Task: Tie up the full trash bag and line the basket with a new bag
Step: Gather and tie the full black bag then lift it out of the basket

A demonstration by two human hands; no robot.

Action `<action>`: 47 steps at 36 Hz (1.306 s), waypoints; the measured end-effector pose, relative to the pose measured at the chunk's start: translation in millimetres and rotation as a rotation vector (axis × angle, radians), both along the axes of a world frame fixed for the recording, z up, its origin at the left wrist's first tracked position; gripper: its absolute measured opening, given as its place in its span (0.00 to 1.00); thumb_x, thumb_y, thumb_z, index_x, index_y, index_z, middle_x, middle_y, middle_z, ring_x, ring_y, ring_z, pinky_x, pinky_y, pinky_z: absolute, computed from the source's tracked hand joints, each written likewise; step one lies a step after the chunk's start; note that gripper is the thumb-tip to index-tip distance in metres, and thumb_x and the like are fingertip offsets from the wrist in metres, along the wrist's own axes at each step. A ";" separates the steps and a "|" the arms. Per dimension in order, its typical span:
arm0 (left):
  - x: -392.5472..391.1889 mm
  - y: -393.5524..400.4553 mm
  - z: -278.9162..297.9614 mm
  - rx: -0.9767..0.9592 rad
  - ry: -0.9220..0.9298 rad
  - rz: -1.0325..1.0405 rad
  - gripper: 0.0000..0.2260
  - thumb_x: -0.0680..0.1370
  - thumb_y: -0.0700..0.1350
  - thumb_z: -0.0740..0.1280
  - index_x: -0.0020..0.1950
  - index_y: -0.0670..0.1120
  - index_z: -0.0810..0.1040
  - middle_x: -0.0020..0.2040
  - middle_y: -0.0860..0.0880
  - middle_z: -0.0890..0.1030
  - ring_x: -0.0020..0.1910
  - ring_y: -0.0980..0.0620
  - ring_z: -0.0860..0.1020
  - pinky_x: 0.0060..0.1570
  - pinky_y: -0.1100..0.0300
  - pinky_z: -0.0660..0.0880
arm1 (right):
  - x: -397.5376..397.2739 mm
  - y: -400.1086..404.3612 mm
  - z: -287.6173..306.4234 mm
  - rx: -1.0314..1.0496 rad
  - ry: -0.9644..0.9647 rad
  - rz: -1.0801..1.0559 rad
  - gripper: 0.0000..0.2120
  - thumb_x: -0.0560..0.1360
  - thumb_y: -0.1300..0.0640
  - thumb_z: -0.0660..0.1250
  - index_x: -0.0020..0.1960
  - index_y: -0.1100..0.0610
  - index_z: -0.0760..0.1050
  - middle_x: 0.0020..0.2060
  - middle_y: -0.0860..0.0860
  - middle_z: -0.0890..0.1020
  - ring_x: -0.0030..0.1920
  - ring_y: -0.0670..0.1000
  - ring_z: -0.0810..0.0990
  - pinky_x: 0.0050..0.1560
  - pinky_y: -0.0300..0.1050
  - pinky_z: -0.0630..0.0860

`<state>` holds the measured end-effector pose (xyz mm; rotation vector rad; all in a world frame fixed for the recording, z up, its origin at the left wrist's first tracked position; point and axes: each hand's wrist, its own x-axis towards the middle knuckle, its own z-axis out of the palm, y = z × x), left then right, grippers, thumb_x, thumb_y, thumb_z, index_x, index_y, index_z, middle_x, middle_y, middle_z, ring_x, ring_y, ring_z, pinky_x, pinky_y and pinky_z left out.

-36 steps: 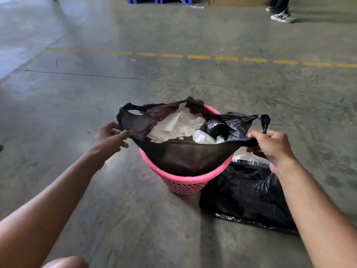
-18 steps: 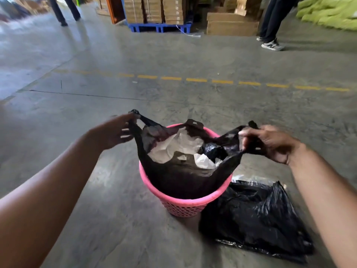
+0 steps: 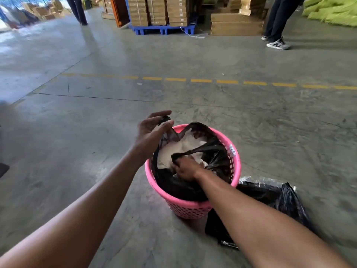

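Observation:
A pink perforated basket stands on the concrete floor with a full black trash bag in it, white paper waste showing at its mouth. My left hand pinches the bag's left handle and holds it up above the basket's far-left rim. My right hand is over the middle of the basket, closed on the bag's right handle, which stretches across the paper. A new black bag lies flat and crumpled on the floor just right of the basket.
Stacked cardboard boxes sit on a blue pallet far ahead, with more boxes beside it. A person's legs and sneakers stand at the upper right, another person's legs at the upper left. A dashed yellow line crosses the floor.
My right hand has carried its handle from the right side inward over the basket's middle. My left hand has lifted its handle and moved toward the centre. The view has tilted up.

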<state>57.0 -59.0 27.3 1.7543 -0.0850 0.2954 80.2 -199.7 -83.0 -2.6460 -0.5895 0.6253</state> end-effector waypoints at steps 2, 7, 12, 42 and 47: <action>0.2 -9.0 2.3 -0.057 0.014 -0.066 0.12 0.75 0.45 0.70 0.31 0.51 0.85 0.58 0.43 0.85 0.58 0.54 0.82 0.56 0.65 0.74 | -3.8 1.5 -5.4 -0.053 0.025 0.041 0.20 0.83 0.48 0.53 0.61 0.61 0.74 0.66 0.64 0.75 0.68 0.61 0.72 0.70 0.53 0.61; 3.3 -30.6 1.1 -0.130 0.106 -0.198 0.09 0.76 0.42 0.70 0.47 0.37 0.84 0.44 0.25 0.80 0.36 0.45 0.76 0.36 0.55 0.70 | -6.1 -4.7 -7.1 -0.010 -0.099 0.064 0.16 0.79 0.44 0.53 0.53 0.52 0.73 0.60 0.59 0.79 0.64 0.59 0.76 0.65 0.56 0.68; 13.4 -32.5 -4.5 -0.023 0.133 -0.274 0.14 0.75 0.39 0.66 0.60 0.45 0.79 0.37 0.39 0.83 0.38 0.48 0.81 0.42 0.55 0.78 | -22.9 -43.5 50.9 0.268 -0.459 -0.257 0.14 0.73 0.47 0.59 0.46 0.54 0.78 0.43 0.54 0.85 0.47 0.59 0.82 0.44 0.50 0.77; 17.5 -64.0 -40.5 -0.002 0.257 -0.332 0.22 0.86 0.56 0.49 0.52 0.46 0.79 0.22 0.56 0.73 0.22 0.57 0.65 0.23 0.65 0.63 | 21.5 -83.5 128.7 0.312 -0.403 -0.153 0.18 0.65 0.57 0.64 0.53 0.48 0.79 0.50 0.46 0.82 0.49 0.49 0.81 0.51 0.46 0.80; 22.0 -58.1 -37.4 -0.025 0.289 -0.390 0.21 0.85 0.59 0.50 0.59 0.51 0.80 0.25 0.56 0.72 0.24 0.56 0.66 0.23 0.63 0.64 | 16.2 -81.4 95.0 0.639 -0.391 -0.249 0.17 0.67 0.64 0.71 0.52 0.49 0.85 0.46 0.42 0.87 0.46 0.42 0.85 0.52 0.39 0.80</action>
